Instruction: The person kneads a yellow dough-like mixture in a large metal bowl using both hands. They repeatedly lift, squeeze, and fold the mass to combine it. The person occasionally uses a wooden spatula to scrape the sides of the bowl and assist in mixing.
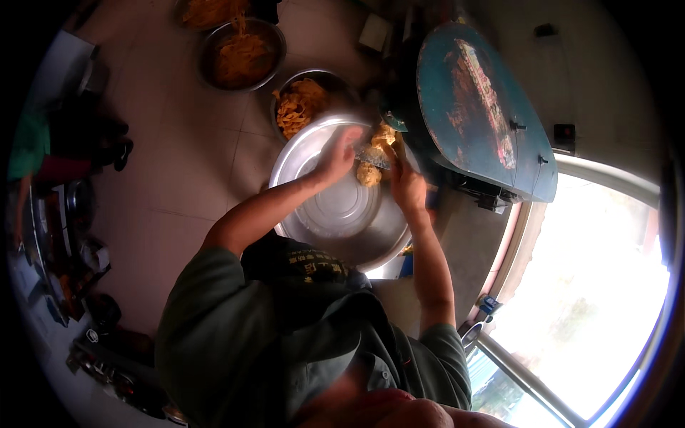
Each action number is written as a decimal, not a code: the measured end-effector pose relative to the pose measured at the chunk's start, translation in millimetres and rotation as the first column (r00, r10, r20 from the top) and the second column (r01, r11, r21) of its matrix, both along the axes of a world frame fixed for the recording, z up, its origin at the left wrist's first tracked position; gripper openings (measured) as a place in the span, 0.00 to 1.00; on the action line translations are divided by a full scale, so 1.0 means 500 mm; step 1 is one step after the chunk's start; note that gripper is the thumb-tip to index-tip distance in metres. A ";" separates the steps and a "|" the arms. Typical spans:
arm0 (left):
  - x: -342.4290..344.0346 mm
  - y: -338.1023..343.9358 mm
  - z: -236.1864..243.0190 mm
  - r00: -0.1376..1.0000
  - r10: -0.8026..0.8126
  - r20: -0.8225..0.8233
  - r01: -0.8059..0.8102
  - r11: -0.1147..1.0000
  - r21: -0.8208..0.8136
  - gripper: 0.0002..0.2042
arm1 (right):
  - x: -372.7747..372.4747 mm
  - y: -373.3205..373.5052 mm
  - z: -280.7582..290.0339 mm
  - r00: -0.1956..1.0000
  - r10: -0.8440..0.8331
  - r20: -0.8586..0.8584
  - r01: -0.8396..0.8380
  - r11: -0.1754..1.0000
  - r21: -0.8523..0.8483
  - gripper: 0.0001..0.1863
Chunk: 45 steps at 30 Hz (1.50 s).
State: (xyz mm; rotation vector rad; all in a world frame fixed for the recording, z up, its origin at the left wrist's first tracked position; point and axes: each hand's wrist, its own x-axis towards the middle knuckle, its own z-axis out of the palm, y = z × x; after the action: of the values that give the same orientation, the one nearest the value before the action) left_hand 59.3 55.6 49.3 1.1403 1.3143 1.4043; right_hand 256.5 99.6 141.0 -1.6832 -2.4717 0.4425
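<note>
A wide silver metal basin (307,207) lies in front of my body. My left hand (339,158) is over its far part, fingers apart and slightly blurred, with nothing seen in them. My right hand (407,184) is on the basin's right side, its fingers closed and pointing away from me. Beside those fingers is a grey, flat, shiny piece (372,157); I cannot make out what it is. A yellow dough-like lump (384,134) sits just beyond it, by the machine's edge. Another rounded lump (369,175) is on the near side, above the basin.
A worn teal machine housing (471,107) stands close on the right. Past the basin, a metal bowl (320,77) holds orange-yellow strips, with another bowl (207,68) farther left. A bright window (585,285) is at the right. At the far left, a person (32,146) is partly visible.
</note>
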 end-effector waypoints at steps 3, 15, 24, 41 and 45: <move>0.040 -0.094 -0.034 0.923 -0.385 -0.008 0.383 0.920 -0.078 0.19 | -0.011 0.051 -0.043 0.970 -0.150 0.192 0.156 0.987 -0.021 0.14; 0.285 0.074 -0.290 0.685 -0.316 -0.656 0.333 0.937 -0.104 0.25 | 0.113 -0.054 0.059 0.976 -0.139 -0.167 0.150 0.987 0.053 0.09; 0.277 0.054 -0.319 0.351 -0.644 -0.680 0.533 0.734 -0.421 0.16 | 0.156 -0.167 0.011 0.900 -0.311 -0.306 0.279 0.949 -0.143 0.13; 0.153 -0.030 -0.260 0.637 -0.769 0.053 0.726 0.576 -0.375 0.33 | 0.299 -0.419 0.025 0.658 -0.613 -0.436 0.596 0.779 -0.195 0.12; 0.095 -0.094 -0.129 0.459 -0.265 0.848 0.875 0.299 -0.380 0.23 | 0.262 -0.504 -0.010 0.616 -0.703 -0.356 0.626 0.711 -0.320 0.14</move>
State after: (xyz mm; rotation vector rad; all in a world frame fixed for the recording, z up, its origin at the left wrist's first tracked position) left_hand 106.7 8.6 -15.2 0.3137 0.6302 0.3345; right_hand 387.4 -152.3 136.1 -2.0978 -1.3557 0.8307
